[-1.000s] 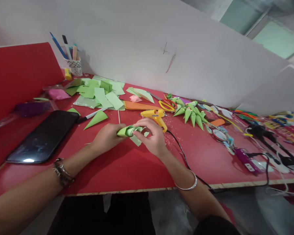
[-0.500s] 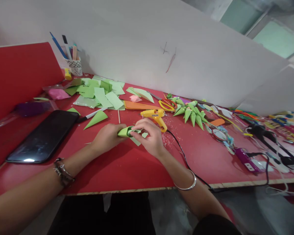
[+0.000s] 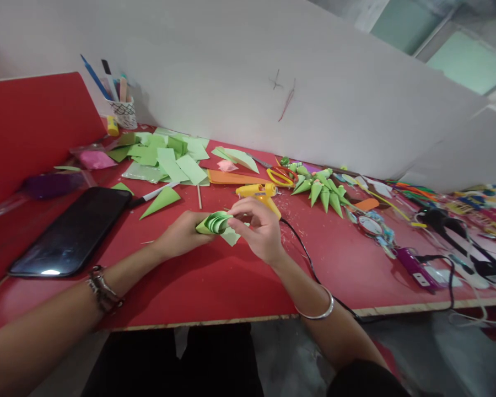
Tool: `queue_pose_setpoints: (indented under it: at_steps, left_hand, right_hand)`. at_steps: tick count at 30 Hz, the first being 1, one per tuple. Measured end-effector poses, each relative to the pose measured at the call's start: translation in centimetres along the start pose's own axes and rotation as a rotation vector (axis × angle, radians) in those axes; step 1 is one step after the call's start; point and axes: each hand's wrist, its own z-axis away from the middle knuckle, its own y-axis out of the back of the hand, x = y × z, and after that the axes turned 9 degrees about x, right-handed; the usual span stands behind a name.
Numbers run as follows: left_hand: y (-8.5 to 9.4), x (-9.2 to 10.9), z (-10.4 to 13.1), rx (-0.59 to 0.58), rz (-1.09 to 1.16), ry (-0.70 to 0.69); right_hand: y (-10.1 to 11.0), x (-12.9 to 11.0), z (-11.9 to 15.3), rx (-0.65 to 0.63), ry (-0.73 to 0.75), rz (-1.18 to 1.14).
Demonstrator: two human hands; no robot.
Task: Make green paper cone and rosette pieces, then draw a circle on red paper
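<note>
A rolled piece of green paper (image 3: 215, 222), coiled in several layers at its open end, is between my two hands over the red table. My left hand (image 3: 187, 234) is closed around its narrower side. My right hand (image 3: 259, 227) pinches the coil's rim with thumb and fingertips. A pale green paper scrap (image 3: 230, 237) shows just below the roll. Behind my right hand lies a yellow glue gun (image 3: 258, 191), partly covered by it. A finished green paper cone (image 3: 161, 202) rests left of the hands, beside a marker (image 3: 154, 194).
A black phone (image 3: 72, 231) lies at the left. Green paper pieces (image 3: 169, 157) are heaped at the back near a pen cup (image 3: 123, 113). Scissors (image 3: 281, 176) and a cluster of green cones (image 3: 324, 190) sit behind. The glue gun's black cord (image 3: 303, 251) runs to the front edge.
The coil's open end has turned toward me and spread wider, showing more layers. My right hand has shifted slightly right, covering more of the glue gun.
</note>
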Motion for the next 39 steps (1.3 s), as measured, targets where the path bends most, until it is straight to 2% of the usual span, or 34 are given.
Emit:
queue_pose_setpoints:
  at_steps: [5,9,20,25,29,32,36,39]
  left_hand:
    - [0.07,-0.24,0.01,0.001,-0.044,-0.036]
    - [0.17,-0.25,-0.02,0.046,-0.109,-0.066]
    - [0.44,0.24,0.11,0.119,-0.288,-0.066]
    - [0.28,0.34,0.11,0.105,-0.152,-0.073]
    - [0.15,0.17,0.11,0.078,-0.055,-0.069]
    - [0.17,0.13,0.08,0.055,-0.061,-0.070]
    - [0.19,0.29,-0.02,0.104,-0.132,-0.073]
    - [0.21,0.38,-0.05,0.122,-0.173,-0.076]
  right_hand:
    - [-0.07,0.14,0.02,0.003,-0.016,-0.007]
    - [-0.12,0.19,0.07,-0.012,-0.004,0.011]
    - [-0.33,-0.07,0.15,-0.030,0.059,0.064]
    - [-0.25,-0.01,0.35,-0.006,0.015,0.055]
    - [-0.37,-0.05,0.48,0.038,0.043,0.017]
    - [-0.24,-0.20,0.39,0.084,0.106,0.109]
    - [0.33,-0.42,0.07,0.116,0.220,0.315]
    - [0.63,-0.59,-0.11,0.112,0.240,0.372]
